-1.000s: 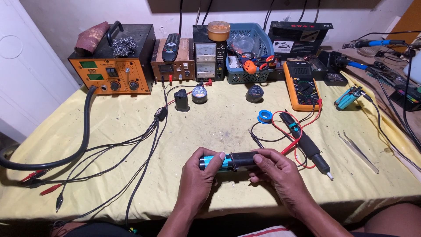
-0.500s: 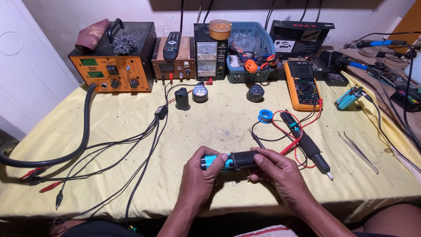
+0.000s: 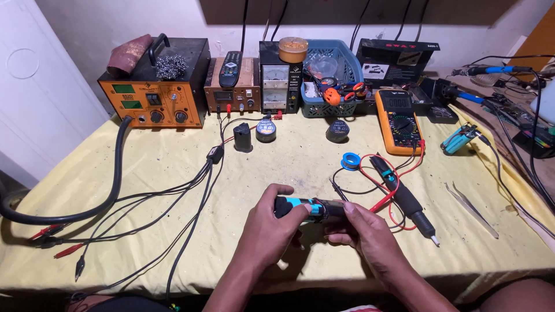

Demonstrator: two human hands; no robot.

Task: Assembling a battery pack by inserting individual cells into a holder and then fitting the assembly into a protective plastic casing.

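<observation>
Both my hands hold one small cylindrical device, black with a teal band, level above the yellow table cover near the front edge. My left hand wraps its left end, thumb on top. My right hand grips the dark right end, with its fingers under the device. Just to the right lies a black soldering iron with red and black probe leads looped around it.
An orange rework station, a wooden box, a bench power supply, a blue basket and an orange multimeter line the back. Black hose and clip leads cross the left side. Tweezers lie right, a blue solder spool sits center.
My hands have shifted slightly on the device; it stays in the same place above the table front.
</observation>
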